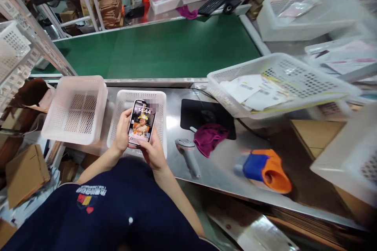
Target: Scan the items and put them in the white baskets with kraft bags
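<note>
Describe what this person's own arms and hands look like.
The left hand and right hand are ungloved. The forearms are bare below short, pale-edged sleeves. The navy shirt bears white lettering and a red-and-yellow emblem.

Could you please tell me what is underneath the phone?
The left hand and right hand hold the phone above a white basket. Parts of its perforated walls show around them; whatever lies directly beneath is covered from view.

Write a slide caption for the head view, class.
Left hand and right hand hold a lit phone over a white basket.
</note>
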`<state>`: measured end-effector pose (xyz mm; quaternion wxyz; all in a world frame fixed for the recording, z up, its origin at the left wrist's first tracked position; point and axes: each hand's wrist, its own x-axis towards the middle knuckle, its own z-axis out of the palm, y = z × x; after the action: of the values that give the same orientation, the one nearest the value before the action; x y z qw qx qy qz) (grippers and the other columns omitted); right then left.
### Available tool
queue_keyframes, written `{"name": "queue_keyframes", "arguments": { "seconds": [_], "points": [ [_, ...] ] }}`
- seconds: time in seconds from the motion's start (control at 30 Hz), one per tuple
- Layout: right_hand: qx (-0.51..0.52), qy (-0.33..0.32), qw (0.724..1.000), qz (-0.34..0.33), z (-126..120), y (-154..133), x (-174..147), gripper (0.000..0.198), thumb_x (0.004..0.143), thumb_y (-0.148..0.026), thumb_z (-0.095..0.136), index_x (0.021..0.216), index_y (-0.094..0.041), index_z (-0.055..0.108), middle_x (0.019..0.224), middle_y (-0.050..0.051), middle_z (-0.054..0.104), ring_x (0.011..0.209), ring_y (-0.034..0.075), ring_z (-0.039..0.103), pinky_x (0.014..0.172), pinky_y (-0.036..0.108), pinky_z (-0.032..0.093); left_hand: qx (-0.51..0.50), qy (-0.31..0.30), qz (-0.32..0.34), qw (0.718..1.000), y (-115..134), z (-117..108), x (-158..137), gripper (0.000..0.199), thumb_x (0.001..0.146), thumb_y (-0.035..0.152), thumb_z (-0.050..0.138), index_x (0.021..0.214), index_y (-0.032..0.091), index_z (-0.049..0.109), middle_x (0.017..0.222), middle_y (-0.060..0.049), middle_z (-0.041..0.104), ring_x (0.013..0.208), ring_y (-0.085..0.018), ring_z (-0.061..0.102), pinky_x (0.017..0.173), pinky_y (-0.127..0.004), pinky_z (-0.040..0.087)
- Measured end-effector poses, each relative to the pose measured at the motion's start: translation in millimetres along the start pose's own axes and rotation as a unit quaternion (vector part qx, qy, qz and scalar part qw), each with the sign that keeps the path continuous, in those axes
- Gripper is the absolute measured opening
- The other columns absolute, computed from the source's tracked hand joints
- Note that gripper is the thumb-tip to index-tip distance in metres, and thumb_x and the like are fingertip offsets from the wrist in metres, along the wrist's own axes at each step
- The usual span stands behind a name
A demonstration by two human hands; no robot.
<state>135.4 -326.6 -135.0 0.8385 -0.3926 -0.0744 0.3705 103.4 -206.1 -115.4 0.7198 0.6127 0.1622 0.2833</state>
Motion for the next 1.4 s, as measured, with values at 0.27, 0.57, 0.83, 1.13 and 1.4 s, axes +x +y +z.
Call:
{"name": "queue_keyframes", "arguments": {
  "seconds": [0.27,0.57,0.83,1.13,1.4],
  "points": [
    [-0.014,0.032,0.999,-0.015,2,8,1,0.080,0.070,-0.024,0.087,0.142,-0.029,0.053,0.148,0.007,0.067,0.137,0.035,0.064,0.103,0.049,0.066,0.033,-0.012,0.030,0.999,-6,-9,-3,0.063,0.103,0.072,0.057,0.138,0.021,0.064,0.141,-0.013,0.068,0.131,-0.031,0.064,0.111,-0.044,0.050],
    [-0.017,0.051,0.999,0.001,6,10,1,0.078,0.071,-0.030,0.088,0.139,-0.029,0.052,0.142,0.009,0.069,0.121,0.037,0.072,0.077,0.049,0.073,0.045,-0.007,0.035,0.998,-1,-5,4,0.061,0.099,0.072,0.065,0.130,0.020,0.067,0.132,-0.013,0.071,0.121,-0.029,0.067,0.097,-0.040,0.057],
    [0.047,0.040,0.997,0.040,-5,4,12,0.059,0.061,-0.024,0.070,0.120,-0.025,0.065,0.132,0.007,0.075,0.126,0.040,0.069,0.082,0.055,0.072,0.038,-0.031,0.058,0.997,-13,-12,16,0.054,0.099,0.066,0.069,0.129,0.020,0.067,0.124,-0.011,0.074,0.107,-0.025,0.071,0.091,-0.037,0.058],
    [0.044,0.034,0.996,0.070,-7,-3,16,0.041,0.057,-0.024,0.069,0.098,-0.021,0.071,0.112,0.009,0.081,0.121,0.042,0.072,0.083,0.061,0.071,0.027,-0.041,0.048,0.998,-19,-15,19,0.058,0.104,0.070,0.059,0.129,0.018,0.069,0.126,-0.013,0.075,0.113,-0.026,0.071,0.094,-0.038,0.056],
    [0.053,0.046,0.995,0.072,-5,0,16,0.040,0.058,-0.025,0.073,0.098,-0.020,0.071,0.110,0.010,0.081,0.115,0.043,0.074,0.080,0.062,0.071,0.034,-0.050,0.011,0.998,-18,-18,18,0.065,0.103,0.075,0.055,0.131,0.019,0.067,0.133,-0.014,0.072,0.120,-0.029,0.070,0.093,-0.039,0.056]
  ]
}}
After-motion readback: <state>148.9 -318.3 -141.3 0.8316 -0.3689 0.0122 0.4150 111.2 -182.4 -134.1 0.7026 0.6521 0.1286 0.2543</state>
